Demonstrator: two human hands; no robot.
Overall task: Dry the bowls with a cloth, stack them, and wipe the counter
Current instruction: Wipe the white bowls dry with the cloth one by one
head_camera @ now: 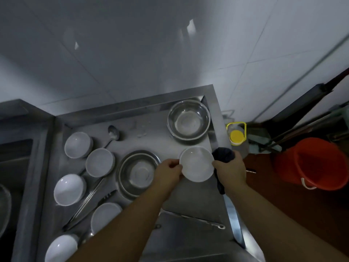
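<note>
Over the right edge of the steel counter [170, 205], at about three o'clock from its middle, a white bowl [196, 164] is held up between both hands. Left hand [169, 172] pinches the rim at the bowl's nine o'clock, fingers curled on it. Right hand [229, 168] grips a dark cloth [223, 155] bunched in the fist and steadies the bowl's three o'clock side; cloth tail hangs below the wrist.

Risks, as I judge them:
- Bowl is glazed, smooth, probably wet. A rim pinch alone could slip, and it sits close to the counter edge with the floor and a red bucket [311, 163] beyond.
- The right hand does two jobs at once, so shifting the cloth may loosen its hold on the bowl.
- Steel top shows droplets near twelve o'clock, so a dried bowl set down there gets wet again.
- Tongs [88, 205] and a ladle [113, 135] lie among the waiting bowls; a careless reach could knock them.

Materials and shapes:
- Five more white bowls [100, 162] stand separately along the counter's nine o'clock side, round, glossy, deep-sided, none stacked yet.
- Two steel basins: one [188, 121] at one o'clock, one [138, 173] at centre, just beside the left hand. Brushed, reflective, shallow curves.
- Counter has a raised lip all round.
- Cloth looks soft, dark, crumpled.
- Yellow-capped bottle [236, 137] stands off the counter at three o'clock.
</note>
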